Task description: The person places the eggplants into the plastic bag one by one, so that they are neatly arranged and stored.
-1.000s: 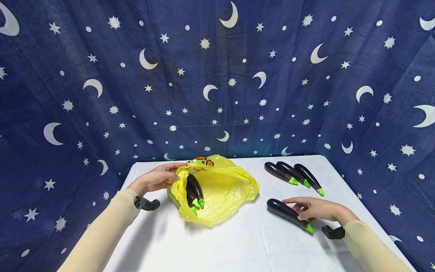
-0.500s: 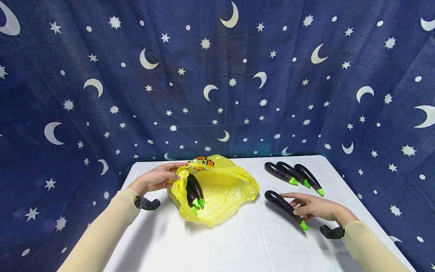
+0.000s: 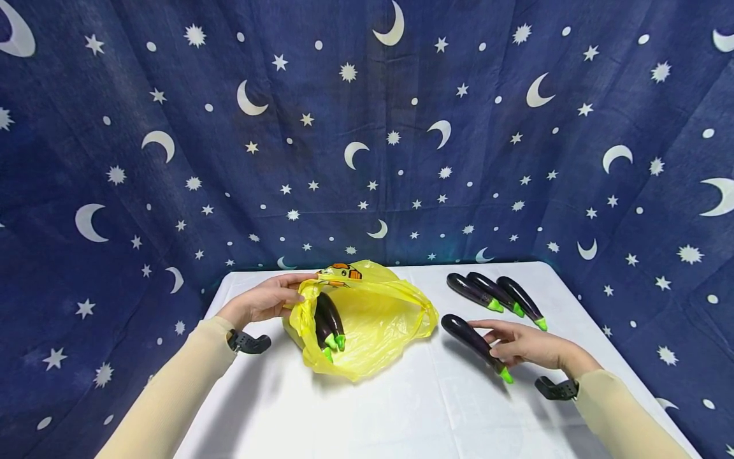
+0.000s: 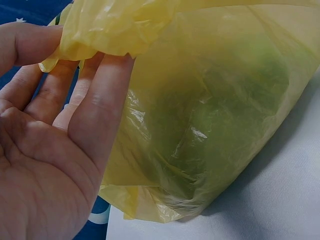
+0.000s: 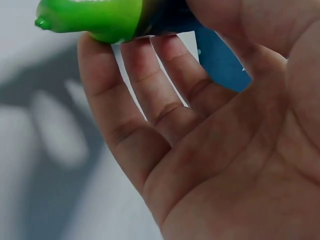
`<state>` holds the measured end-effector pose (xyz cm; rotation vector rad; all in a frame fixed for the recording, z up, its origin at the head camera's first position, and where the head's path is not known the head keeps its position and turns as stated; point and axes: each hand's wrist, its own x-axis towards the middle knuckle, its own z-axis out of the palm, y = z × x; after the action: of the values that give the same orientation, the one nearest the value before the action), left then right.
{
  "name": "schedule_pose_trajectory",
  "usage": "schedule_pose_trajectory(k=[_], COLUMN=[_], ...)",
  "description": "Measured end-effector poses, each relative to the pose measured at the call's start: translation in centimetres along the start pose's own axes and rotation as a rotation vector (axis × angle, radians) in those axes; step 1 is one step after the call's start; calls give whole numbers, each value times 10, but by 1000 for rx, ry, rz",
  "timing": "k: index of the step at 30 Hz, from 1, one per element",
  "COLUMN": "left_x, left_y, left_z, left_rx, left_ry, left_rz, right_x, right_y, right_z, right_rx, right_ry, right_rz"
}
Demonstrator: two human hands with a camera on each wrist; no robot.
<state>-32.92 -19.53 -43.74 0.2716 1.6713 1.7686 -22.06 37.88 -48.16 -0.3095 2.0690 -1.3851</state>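
My left hand pinches the left edge of a yellow plastic bag, whose mouth faces the front. Inside the bag, dark eggplants with green stem ends lie at its left side. They show only as a dark blur through the film in the left wrist view. Right of the bag, my right hand holds another eggplant between thumb and fingers, tilted, with its stem end toward the front right. That green stem end lies across the fingertips in the right wrist view.
Three more eggplants lie side by side at the back right of the white-covered table. A dark blue cloth with moons and stars hangs behind and at both sides.
My right hand has lifted the eggplant off the table and moved it slightly left and back, toward the bag. The left hand and the bag have stayed in place.
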Motion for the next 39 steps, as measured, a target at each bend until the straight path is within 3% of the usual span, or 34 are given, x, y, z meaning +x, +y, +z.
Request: schedule_pose_trajectory(k=[13, 26, 39], left_x=[0, -1, -1], left_y=[2, 1, 0], left_z=[0, 0, 2], left_rx=[8, 11, 6], left_ry=[3, 1, 15], left_rz=[0, 8, 7], right_x=[18, 50, 79], right_y=[-23, -42, -59], right_z=[15, 36, 53], right_rx=[70, 143, 165], right_ry=[-47, -102, -104], right_rz=[-78, -167, -203])
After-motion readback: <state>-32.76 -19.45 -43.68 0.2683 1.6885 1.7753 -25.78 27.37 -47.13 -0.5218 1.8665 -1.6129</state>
